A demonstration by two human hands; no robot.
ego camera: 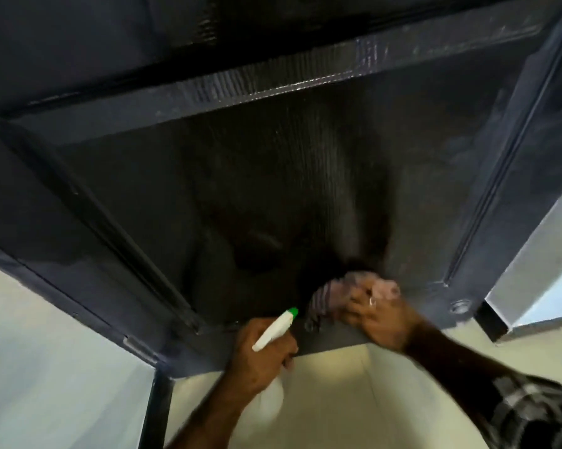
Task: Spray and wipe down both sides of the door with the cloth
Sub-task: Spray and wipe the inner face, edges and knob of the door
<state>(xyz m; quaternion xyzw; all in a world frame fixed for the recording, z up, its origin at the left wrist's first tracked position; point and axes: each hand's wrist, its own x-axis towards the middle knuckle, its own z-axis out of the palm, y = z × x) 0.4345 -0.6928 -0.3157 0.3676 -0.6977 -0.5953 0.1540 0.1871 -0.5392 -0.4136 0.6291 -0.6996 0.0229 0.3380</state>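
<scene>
One side of the door point(273, 189) is in work, low down near the bottom edge — the other side I can't see from here, so I count it as not done. My right hand point(381, 314) has its fingers curled round the cloth point(338, 291), pressing it against the lower panel at about 5 o'clock of the view. Cloth is bunched, striped, blurred — likely mid-stroke, but that's a guess. My left hand point(260, 354) grips the bottle point(274, 328), fingers wrapped round it, green nozzle pointing up toward the cloth at 1 o'clock from the hand. Nozzle sits just beside the cloth, not touching as far as I can tell.

Panel shows darker patches and streaks above the cloth, toward 12 o'clock; they read as wet, so spraying on this face looks done at least for the lower part. Upper panel and crossbar have a dull sheen; can't tell if wiped.

Left to do, by my estimate: finish bottom rail and frame edges on this face, then the whole far side. Roughly under half done.
</scene>
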